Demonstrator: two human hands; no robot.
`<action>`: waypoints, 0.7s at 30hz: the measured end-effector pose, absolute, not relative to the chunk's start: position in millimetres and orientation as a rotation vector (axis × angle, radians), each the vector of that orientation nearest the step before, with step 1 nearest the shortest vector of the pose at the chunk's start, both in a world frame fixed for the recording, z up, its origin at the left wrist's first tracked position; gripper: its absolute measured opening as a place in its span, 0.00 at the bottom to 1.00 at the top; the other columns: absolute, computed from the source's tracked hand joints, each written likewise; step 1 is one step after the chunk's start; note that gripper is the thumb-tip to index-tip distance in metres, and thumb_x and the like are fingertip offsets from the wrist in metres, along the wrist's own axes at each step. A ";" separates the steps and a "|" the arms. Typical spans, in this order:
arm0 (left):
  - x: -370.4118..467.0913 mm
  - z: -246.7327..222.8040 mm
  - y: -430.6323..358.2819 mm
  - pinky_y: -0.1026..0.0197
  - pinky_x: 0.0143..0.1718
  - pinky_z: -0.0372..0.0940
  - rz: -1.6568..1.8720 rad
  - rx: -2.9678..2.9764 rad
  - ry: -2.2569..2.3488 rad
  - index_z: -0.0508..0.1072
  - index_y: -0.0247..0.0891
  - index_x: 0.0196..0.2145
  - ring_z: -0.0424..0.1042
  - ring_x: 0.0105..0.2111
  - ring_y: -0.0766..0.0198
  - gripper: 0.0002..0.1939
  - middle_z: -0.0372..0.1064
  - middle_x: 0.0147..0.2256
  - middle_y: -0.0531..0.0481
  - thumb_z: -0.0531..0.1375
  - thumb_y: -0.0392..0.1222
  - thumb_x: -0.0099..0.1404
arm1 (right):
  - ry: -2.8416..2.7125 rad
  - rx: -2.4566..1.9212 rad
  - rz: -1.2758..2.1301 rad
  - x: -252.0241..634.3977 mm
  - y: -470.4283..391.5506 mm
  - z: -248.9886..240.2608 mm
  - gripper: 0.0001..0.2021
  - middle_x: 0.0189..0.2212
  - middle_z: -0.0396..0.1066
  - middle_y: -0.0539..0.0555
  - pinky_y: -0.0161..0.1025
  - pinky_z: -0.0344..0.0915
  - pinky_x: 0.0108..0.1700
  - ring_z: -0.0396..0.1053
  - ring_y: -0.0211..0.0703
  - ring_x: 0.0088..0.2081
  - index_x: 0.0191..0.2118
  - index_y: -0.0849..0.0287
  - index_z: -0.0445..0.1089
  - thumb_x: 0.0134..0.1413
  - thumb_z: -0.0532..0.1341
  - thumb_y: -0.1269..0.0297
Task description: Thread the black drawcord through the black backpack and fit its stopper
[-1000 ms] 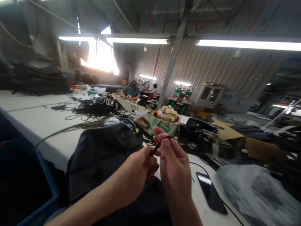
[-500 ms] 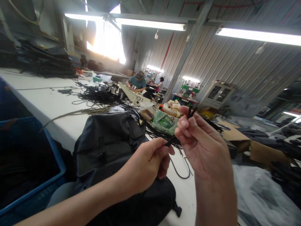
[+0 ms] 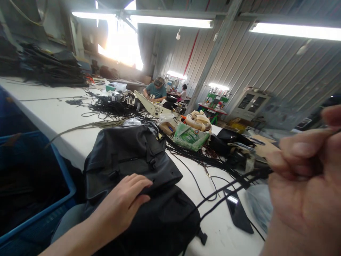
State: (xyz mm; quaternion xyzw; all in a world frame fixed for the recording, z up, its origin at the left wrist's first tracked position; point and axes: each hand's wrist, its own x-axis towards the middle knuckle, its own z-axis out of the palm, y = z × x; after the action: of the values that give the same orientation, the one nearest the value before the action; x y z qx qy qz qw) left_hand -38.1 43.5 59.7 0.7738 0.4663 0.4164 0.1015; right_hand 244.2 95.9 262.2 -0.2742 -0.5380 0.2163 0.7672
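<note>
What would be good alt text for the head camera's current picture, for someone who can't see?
A person's right hand grips two thin, taut black cords while the open left hand is over a large, soft black bag. Beyond, a long white table holds tangled dark cord, and a co-worker in a teal shirt bends forward.

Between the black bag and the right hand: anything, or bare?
Not bare. In the head view, two black cords stretch from the black bag's edge to the right hand; below them, a phone lies on the white tabletop.
</note>
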 end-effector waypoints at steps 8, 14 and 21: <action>-88.3 -44.2 -15.6 0.52 0.61 0.68 1.093 2.690 1.803 0.80 0.45 0.56 0.73 0.61 0.50 0.16 0.73 0.63 0.42 0.57 0.35 0.78 | -1.559 -1.067 1.218 188.9 79.0 98.1 0.18 0.28 0.74 0.50 0.36 0.55 0.27 0.60 0.37 0.25 0.46 0.57 0.76 0.76 0.63 0.45; -91.1 -45.0 -15.6 0.50 0.64 0.62 1.124 2.672 1.814 0.81 0.45 0.47 0.67 0.63 0.53 0.21 0.68 0.65 0.43 0.50 0.28 0.80 | -1.969 -1.089 1.128 152.6 72.5 26.1 0.11 0.34 0.77 0.51 0.38 0.65 0.41 0.73 0.44 0.37 0.39 0.56 0.79 0.75 0.64 0.59; -90.5 -23.9 -4.7 0.57 0.44 0.68 1.234 2.569 1.837 0.82 0.43 0.45 0.71 0.40 0.58 0.19 0.72 0.42 0.47 0.52 0.26 0.77 | -2.024 -1.140 0.988 150.6 73.2 12.0 0.10 0.39 0.77 0.53 0.39 0.67 0.45 0.76 0.47 0.41 0.41 0.54 0.80 0.74 0.62 0.62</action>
State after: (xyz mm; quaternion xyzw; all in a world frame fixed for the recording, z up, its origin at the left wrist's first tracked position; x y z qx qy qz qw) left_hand -90.5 -4.7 -23.9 0.7518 0.5375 0.3613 -0.1241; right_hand 150.6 73.2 12.0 -0.4304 -0.7638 0.3730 0.3036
